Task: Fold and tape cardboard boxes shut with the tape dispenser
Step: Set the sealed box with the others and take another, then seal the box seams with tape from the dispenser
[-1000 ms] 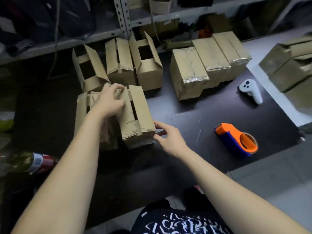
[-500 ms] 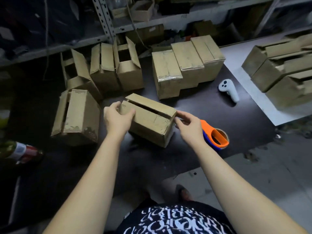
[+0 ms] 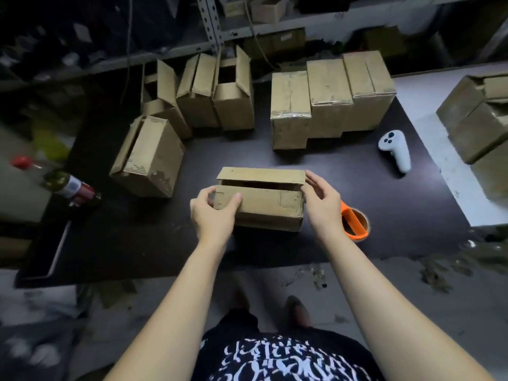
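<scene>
Left hand (image 3: 213, 215), right hand (image 3: 321, 204) grip box (image 3: 264, 204) ends | likely light, stiff cardboard | tape dispenser (image 3: 354, 224) at 3 o'clock

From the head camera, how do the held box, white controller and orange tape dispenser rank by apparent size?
1. The held box.
2. The white controller and orange tape dispenser: roughly alike; the right hand hides part of the dispenser, so unranked.

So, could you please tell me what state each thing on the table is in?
held box: flaps folded down, slit still open, untaped.
left hand: grips its left end.
right hand: holds its right end.
tape dispenser: lying down, not held.
back-right boxes: taped shut.
open box: flaps standing up.
</scene>
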Tool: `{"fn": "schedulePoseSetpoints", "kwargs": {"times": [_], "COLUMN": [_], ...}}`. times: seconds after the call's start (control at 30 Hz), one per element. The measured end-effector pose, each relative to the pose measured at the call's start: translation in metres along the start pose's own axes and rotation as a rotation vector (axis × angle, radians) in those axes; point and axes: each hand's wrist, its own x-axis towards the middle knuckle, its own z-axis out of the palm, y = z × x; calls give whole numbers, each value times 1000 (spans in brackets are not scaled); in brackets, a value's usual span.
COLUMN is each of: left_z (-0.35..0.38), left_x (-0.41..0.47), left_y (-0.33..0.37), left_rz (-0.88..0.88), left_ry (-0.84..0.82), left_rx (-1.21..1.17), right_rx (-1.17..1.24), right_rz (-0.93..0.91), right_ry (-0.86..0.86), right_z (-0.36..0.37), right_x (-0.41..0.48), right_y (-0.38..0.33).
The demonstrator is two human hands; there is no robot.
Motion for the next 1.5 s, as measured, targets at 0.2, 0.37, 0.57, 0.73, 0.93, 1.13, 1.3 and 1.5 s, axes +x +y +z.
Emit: {"fn": "schedulePoseSetpoints", "kwargs": {"times": [0.2,0.37,0.57,0.73,0.93,1.13,1.3,1.5], "left_z": [-1,-9,-2,-4,-4,-1,-1,-4], "left_x": [-12,-15,-12,4,20,24,24,19], "left_y": [-5,-5,-6,-4,6,3,5,7], "left_rz": [2,28,154,144,128,99,94,127], "left_ry": [31,-14,-201,-325,-409,-404,-391,-350], "left_rx": [-34,-65,-5,77,191,199,200,233], "right_rx": [-41,-174,-209,-121,-215,-845,-996,-1125], "right_rz": [8,-31,-37,1,-29,11,137,136], "right_ry": [-29,13,33,86,123,371,289,224], "right_z": [-8,-9,-7,1,5,-20,-32,-36], "right_x": [-3,-8,-5,-1,4,1,-8,-2], "right_y": [-4,-5,2,5,-1,31,46,45]}}
